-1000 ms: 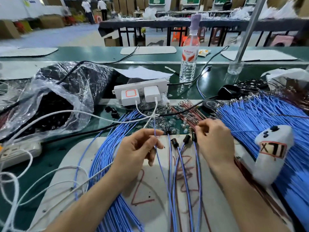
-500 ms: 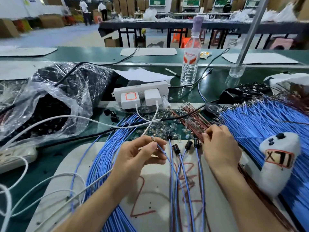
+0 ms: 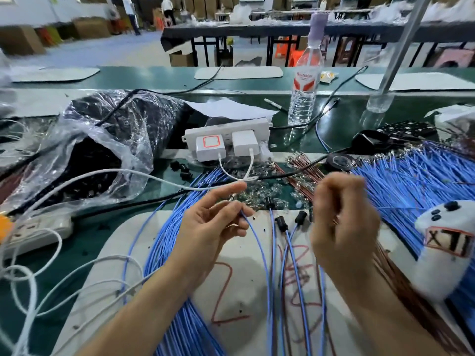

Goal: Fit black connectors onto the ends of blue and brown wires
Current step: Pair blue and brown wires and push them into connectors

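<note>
The left hand [image 3: 213, 222] is pinching 1 blue wire [image 3: 259, 247] near its tip, its length trailing toward the person. The right hand [image 3: 341, 222] is hovering just beside it with its fingers [image 3: 331, 201] curled. Blur is hiding what they are gripping, if anything. 3 black connectors [image 3: 281, 223] are lying on the desk [image 3: 84, 242] between both hands.

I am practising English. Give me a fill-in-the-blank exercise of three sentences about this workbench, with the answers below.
1. The wire pinched by the left hand is ___ in colour.
2. The water bottle stands ___ behind the white power strip.
3. Exactly ___ white chargers are plugged into that strip.
Answers: blue; upright; two.
</note>
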{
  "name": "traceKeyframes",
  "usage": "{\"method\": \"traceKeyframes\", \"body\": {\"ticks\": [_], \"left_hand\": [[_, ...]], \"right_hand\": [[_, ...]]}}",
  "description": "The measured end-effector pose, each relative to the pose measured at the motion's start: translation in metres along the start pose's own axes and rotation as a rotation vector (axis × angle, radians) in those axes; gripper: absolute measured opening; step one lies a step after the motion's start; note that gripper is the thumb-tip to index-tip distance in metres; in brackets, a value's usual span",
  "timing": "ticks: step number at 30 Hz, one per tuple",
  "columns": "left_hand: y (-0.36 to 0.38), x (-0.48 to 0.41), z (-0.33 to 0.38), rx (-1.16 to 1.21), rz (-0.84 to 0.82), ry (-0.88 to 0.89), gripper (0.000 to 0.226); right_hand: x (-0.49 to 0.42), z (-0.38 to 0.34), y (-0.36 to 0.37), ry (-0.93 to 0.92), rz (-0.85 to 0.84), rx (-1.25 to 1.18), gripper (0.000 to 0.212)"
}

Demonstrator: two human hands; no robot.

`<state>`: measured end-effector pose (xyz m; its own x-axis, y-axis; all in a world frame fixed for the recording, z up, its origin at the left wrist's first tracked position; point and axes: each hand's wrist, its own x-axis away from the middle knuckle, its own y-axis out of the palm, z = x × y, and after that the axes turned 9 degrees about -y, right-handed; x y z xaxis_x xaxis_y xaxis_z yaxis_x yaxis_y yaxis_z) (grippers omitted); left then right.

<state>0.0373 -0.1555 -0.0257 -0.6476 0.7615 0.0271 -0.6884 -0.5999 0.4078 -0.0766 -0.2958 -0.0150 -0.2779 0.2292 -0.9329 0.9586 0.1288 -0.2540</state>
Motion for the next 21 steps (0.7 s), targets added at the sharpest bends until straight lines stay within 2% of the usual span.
{"method": "traceKeyframes", "body": {"ticks": [3, 6, 11, 17, 21], "left_hand": [[0.002, 0.000, 0.003, 0.012, 0.052, 0.016, 0.028], [0.002, -0.001, 0.007, 0.054, 0.062, 0.032, 0.028], [0.001, -0.001, 0.011, 0.116, 0.040, 0.050, 0.021], [-0.002, -0.003, 0.008, 0.005, 0.190, 0.136, 0.019], [-0.001, -0.001, 0.006, -0.039, 0.168, 0.149, 0.020]], "right_hand": [[0.009, -0.020, 0.011, -0.035, -0.323, -0.141, 0.012], [0.011, -0.025, 0.016, 0.039, -0.521, -0.119, 0.013], [0.006, -0.018, 0.009, 0.173, -0.610, -0.112, 0.013], [0.010, -0.009, 0.012, 0.274, -0.732, -0.082, 0.023], [0.012, -0.005, 0.012, 0.258, -0.893, 0.095, 0.027]]}}
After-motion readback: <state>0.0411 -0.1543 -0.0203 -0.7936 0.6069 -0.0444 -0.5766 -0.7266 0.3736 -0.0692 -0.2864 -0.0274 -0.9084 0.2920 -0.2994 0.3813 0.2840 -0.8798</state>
